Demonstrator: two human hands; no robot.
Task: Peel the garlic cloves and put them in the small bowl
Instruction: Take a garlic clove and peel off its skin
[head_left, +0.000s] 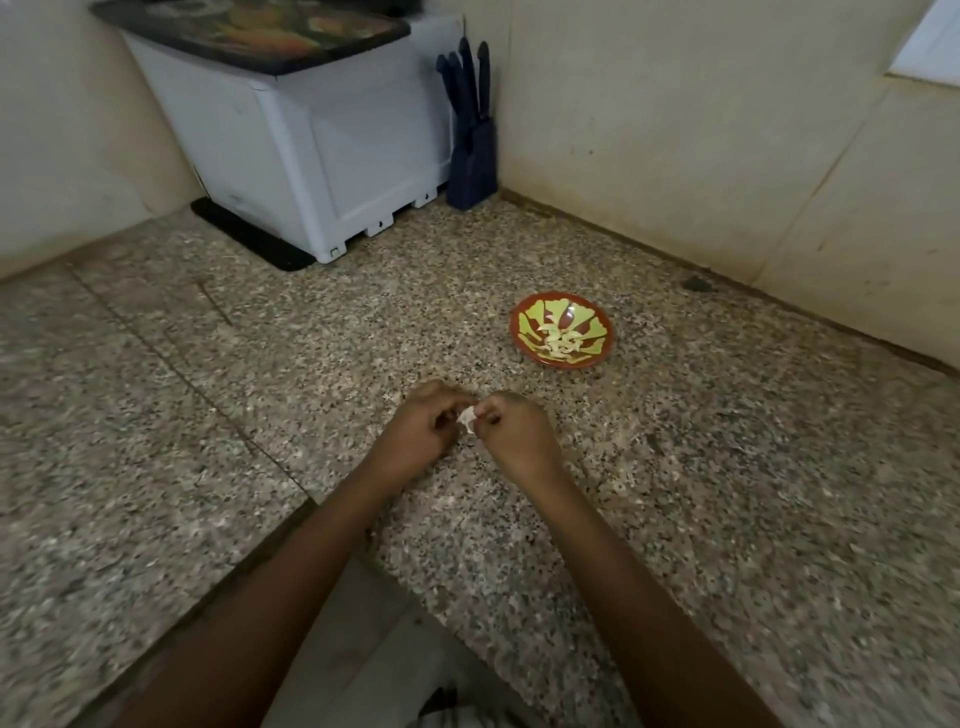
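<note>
The garlic clove (468, 419) is mostly hidden between the left hand (423, 430) and the right hand (517, 435).

Speckled stone desk (208, 415) set into a corner between two cream walls.
A small bowl (582, 304), red-rimmed with a yellow-green pattern, sits right of centre, near the right wall but apart from it. In the far corner a large white box (311, 145) stands on a black mat (244, 234) whose edge shows along its left side. A dark blue knife block (472, 156) stands just beside the box on its right, against the wall. A small dark smudge (696, 283) lies by the foot of the right wall. A thin seam crosses the desk's left part.
</note>
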